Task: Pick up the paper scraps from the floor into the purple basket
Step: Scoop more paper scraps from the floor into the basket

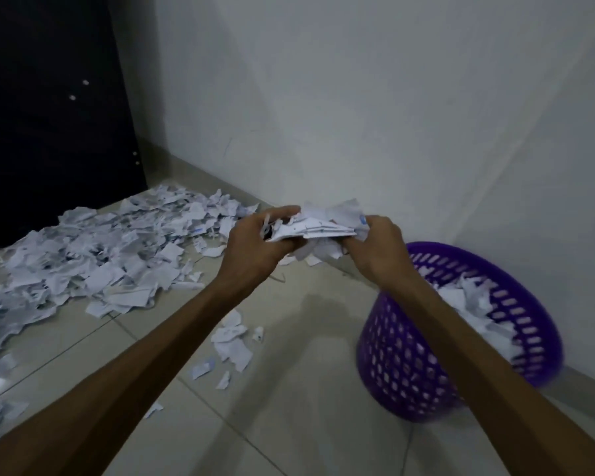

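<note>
Between my two hands I hold a bunch of white paper scraps (pixel 323 225) above the floor. My left hand (pixel 258 245) grips its left side and my right hand (pixel 378 245) grips its right side. The purple basket (pixel 409 365) stands on the floor at the lower right, below my right forearm, partly filled with white scraps. A big pile of paper scraps (pixel 93 262) covers the floor to the left. A few loose scraps (pixel 232 348) lie on the tiles in the middle.
A dark door or cabinet (pixel 49 115) rises at the far left behind the pile. White walls (pixel 358 97) meet in a corner behind the basket. Bare light tiles (pixel 289 407) stretch between the pile and the basket.
</note>
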